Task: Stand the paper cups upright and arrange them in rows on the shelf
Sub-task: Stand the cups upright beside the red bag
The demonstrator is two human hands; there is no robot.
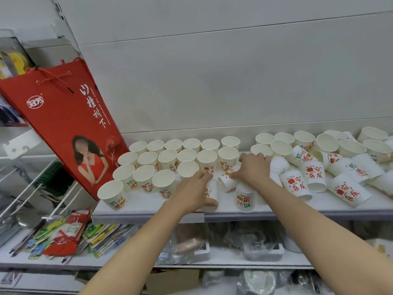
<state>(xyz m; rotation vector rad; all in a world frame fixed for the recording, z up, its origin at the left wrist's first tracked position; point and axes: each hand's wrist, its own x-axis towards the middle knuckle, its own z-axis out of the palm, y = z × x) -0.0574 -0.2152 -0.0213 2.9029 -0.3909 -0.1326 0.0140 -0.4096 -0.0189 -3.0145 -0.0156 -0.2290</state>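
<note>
Shelf (276, 209), white, runs across the frame with paper cups all over it. Red gift bag (63, 124) leans tilted at the shelf's left end, top tipped left.

Upright block (168, 165) on the left half: cups standing mouth-up in diagonal rows, long axes vertical, rims touching or just beside each other. Front-left cup (112, 196) stands alone at the near corner.

Jumbled pile (331, 162) on the right half: back cups roughly upright or leaning, front ones lying on their sides or upside down. Several toppled ones have mouths toward the near-right edge, long axes running diagonally across the shelf.

Inverted cup (245, 199) sits near the front edge between the forearms, base up, print upside down.

Left hand (195, 194) is curled round a cup (211, 189) at the near end of the upright block, thumb toward the front edge; that cup looks upside down, mostly hidden.

Right hand (251, 167) lies palm-down with fingers spread over the pile's left fringe, thumb and fingertips touching a tilted cup (227, 181) lying mouth-down toward the viewer. Cannot tell if that one is actually gripped.

Lower shelf (63, 260) holds packaged goods.
</note>
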